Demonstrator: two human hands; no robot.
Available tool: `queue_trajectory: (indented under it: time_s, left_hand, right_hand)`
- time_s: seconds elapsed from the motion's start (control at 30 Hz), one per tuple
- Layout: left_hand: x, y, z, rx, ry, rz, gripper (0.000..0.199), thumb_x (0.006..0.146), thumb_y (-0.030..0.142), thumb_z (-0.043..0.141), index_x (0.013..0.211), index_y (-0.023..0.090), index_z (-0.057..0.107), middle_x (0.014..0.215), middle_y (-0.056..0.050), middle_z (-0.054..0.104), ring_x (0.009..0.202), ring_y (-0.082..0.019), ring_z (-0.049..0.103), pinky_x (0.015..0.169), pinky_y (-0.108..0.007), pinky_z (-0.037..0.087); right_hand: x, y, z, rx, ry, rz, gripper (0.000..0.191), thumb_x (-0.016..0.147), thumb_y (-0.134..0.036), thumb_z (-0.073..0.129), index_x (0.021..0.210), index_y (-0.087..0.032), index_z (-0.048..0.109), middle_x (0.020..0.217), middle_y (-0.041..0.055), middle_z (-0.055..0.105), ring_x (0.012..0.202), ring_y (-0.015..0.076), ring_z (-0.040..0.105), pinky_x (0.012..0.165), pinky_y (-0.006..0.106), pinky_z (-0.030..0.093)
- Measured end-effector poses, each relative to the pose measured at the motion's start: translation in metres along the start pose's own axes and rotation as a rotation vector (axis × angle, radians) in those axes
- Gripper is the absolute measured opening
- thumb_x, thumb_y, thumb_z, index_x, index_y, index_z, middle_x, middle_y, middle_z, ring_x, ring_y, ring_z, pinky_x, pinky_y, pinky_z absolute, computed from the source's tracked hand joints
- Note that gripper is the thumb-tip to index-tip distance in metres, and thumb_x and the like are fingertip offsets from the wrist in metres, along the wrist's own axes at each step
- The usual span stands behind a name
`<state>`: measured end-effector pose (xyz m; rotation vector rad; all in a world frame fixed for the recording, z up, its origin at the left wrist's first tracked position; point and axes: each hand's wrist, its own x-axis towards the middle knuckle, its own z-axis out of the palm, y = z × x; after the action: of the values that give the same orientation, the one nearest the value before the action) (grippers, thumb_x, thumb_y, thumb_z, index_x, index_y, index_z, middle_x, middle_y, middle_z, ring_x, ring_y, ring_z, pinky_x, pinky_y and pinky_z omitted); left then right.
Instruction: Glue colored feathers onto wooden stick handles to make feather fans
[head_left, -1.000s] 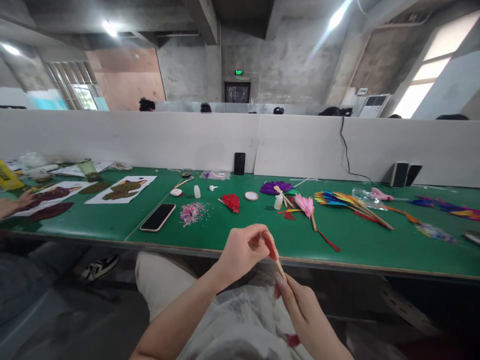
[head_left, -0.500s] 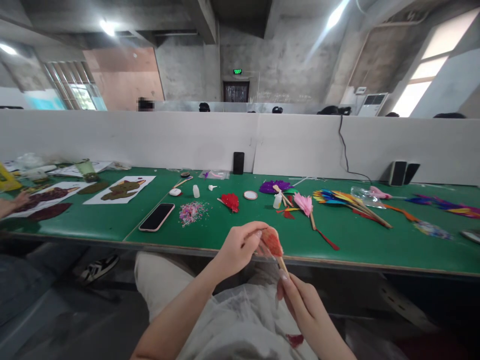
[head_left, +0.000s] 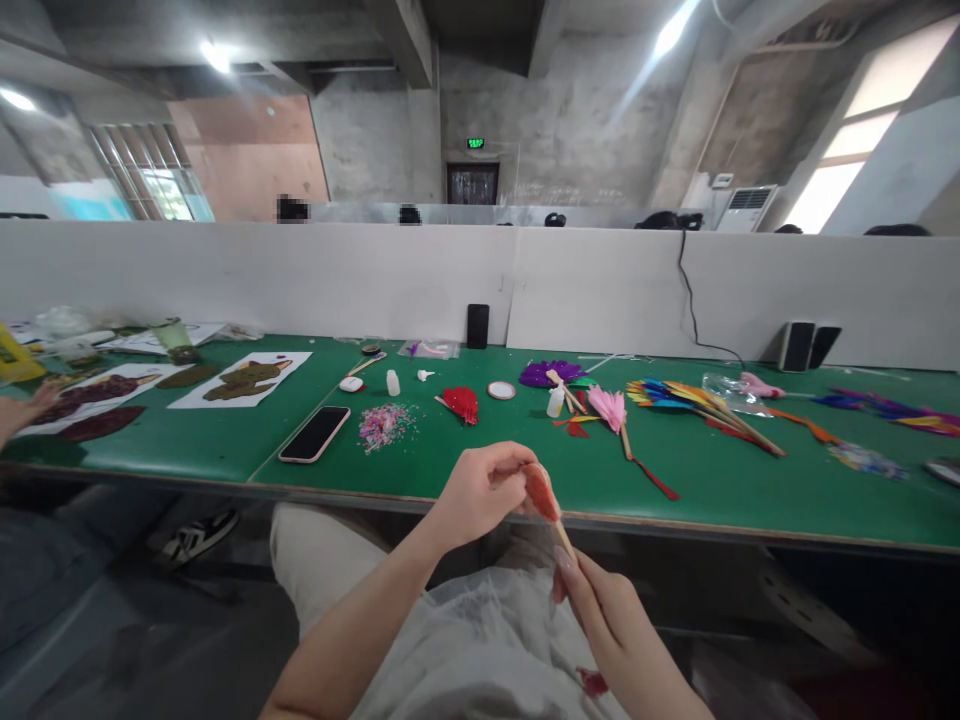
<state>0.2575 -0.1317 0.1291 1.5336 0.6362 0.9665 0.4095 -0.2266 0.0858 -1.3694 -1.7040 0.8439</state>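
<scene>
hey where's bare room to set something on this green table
Bare table: in front of the multicoloured feathers, right of the red tassel; in front of the white lid, between red bundle and pink bundle; left of the phone, nearer than the paper. Crowded: around the purple bundle and small bottle; far left, around the green cup.

stick (head_left: 566, 541) before table (head_left: 412, 472), phone (head_left: 315, 435) on table left of scraps (head_left: 383, 427)

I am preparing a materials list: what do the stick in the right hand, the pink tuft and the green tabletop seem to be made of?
Stick: probably wood, matte and unpainted, from its pale tan colour. Pink tuft: perhaps feathers or thin paper, matte; its layered tips leave it open. Green tabletop: perhaps plastic, glossy, judging by reflections.
</scene>
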Motion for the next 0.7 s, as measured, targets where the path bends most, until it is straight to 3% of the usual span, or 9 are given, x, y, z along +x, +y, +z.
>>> queue_trajectory:
  time_s: [0.13,0.43,0.6,0.7]
  left_hand:
    - [0.001,0.001,0.002,-0.077,-0.005,-0.007,0.016,0.076,0.010,0.042,0.082,0.017,0.055,0.068,0.000,0.068,0.060,-0.013,0.066,0.057,-0.023,0.051]
    - [-0.001,0.009,0.004,-0.002,-0.025,0.012,0.022,0.072,0.006,0.038,0.071,0.016,0.058,0.063,0.001,0.066,0.060,-0.011,0.064,0.058,-0.020,0.050]
    - [-0.003,0.012,0.006,0.027,-0.016,0.034,0.024,0.072,0.005,0.037,0.070,0.017,0.057,0.063,0.003,0.066,0.059,-0.010,0.063,0.058,-0.019,0.050]
    - [-0.003,0.015,0.006,0.023,-0.030,0.049,0.026,0.070,0.003,0.036,0.068,0.017,0.057,0.063,0.003,0.066,0.059,-0.010,0.063,0.058,-0.019,0.050]
  right_hand:
    - [-0.001,-0.006,0.000,0.039,0.004,0.076,0.046,0.092,-0.051,0.027,0.066,-0.019,0.047,0.050,-0.0072,0.025,0.043,0.0097,0.025,0.045,0.025,0.021]
    - [-0.009,-0.008,-0.003,0.188,0.029,0.229,0.052,0.082,-0.065,0.039,0.063,-0.019,0.053,0.047,-0.0045,0.036,0.045,0.0109,0.035,0.041,0.022,0.031]
    - [-0.012,-0.003,-0.005,0.359,0.068,0.305,0.047,0.075,-0.064,0.053,0.072,-0.018,0.060,0.057,-0.0003,0.051,0.053,0.0125,0.047,0.045,0.021,0.039]
    - [-0.011,-0.003,-0.005,0.480,0.060,0.362,0.044,0.072,-0.062,0.059,0.075,-0.018,0.059,0.059,-0.0010,0.052,0.052,0.0107,0.047,0.045,0.019,0.038]
